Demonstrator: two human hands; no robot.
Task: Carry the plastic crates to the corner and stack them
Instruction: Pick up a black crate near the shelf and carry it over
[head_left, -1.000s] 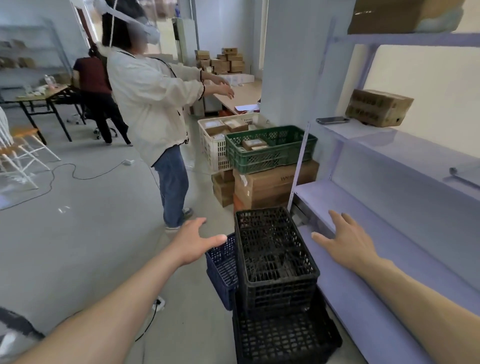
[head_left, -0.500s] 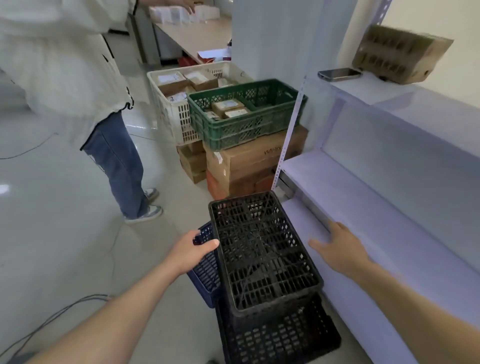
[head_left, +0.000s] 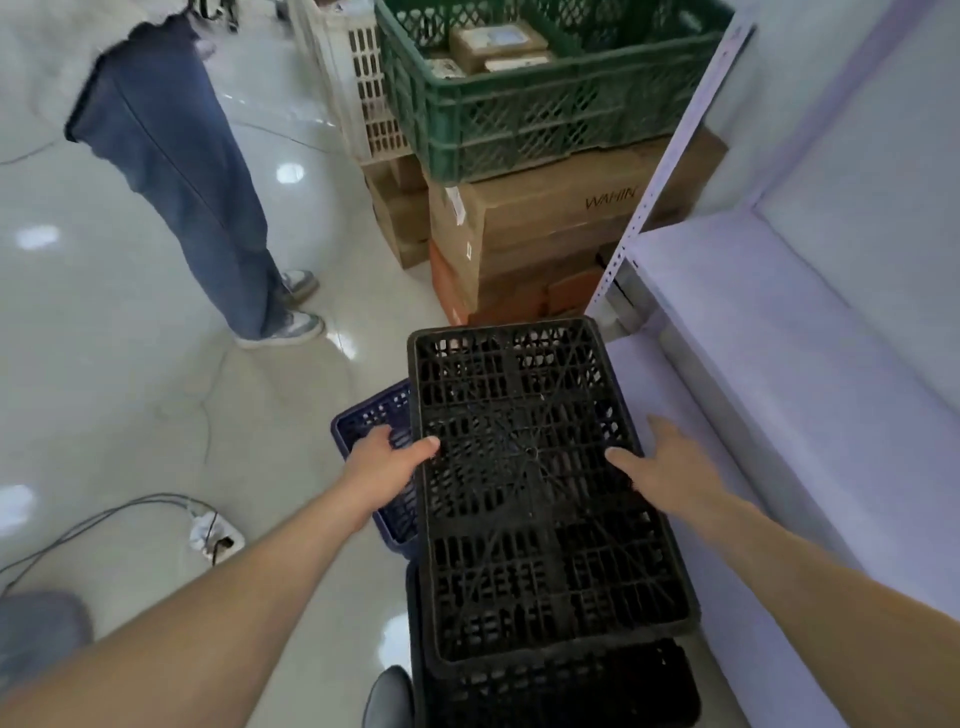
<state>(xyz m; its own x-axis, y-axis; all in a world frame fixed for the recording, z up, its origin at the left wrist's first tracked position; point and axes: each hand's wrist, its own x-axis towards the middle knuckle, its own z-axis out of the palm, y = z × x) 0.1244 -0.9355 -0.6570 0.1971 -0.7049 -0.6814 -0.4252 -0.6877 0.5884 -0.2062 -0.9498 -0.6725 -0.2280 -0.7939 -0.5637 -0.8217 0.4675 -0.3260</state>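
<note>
Upturned black crate (head_left: 540, 483) rests atop a second black crate (head_left: 571, 686) on the floor, beside the shelf (head_left: 779, 364), with the blue crate (head_left: 363, 415) at its left. Left grip (head_left: 387, 462) clasps its left rim; right grip (head_left: 670, 467), fingers straight, touches its right rim.

Two black crates (head_left: 535, 483), stacked on the floor (head_left: 156, 415) by the shelf's (head_left: 753, 322) front edge; one blue crate (head_left: 374, 415); one green crate (head_left: 524, 119); one white crate (head_left: 358, 88); at least four cardboard boxes (head_left: 545, 218); two hands, left hand (head_left: 382, 462) and right hand (head_left: 670, 473); one bystander (head_left: 182, 166).

A person in jeans (head_left: 182, 171) stands near stacked cardboard boxes (head_left: 545, 223) beside a lilac shelf (head_left: 727, 291).
</note>
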